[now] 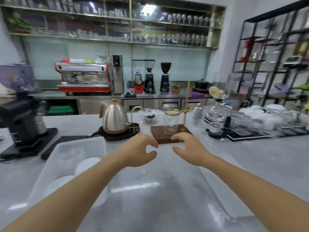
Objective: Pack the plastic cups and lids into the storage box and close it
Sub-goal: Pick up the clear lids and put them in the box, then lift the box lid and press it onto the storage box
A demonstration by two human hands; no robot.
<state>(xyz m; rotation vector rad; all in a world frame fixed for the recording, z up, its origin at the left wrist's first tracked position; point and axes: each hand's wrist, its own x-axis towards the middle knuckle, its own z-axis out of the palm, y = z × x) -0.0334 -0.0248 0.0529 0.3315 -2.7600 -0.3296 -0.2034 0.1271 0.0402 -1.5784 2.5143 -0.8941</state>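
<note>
A translucent plastic storage box (50, 166) sits on the grey counter at the left, open on top. Inside it lie round white lids (87, 164) and blurred clear cups (71, 154). A large translucent flat lid (215, 186) lies on the counter to the right of the box, under my forearms. My left hand (138, 152) and my right hand (189, 149) hover side by side above the flat lid's far edge, fingers curled and apart from the thumbs. Nothing shows between the fingers of either hand.
Just beyond my hands stand a wooden pour-over base with a brass stand (172, 133) and a steel kettle (115, 117). A black grinder (21, 118) is at the far left. Glassware and cups on trays (250, 121) crowd the right.
</note>
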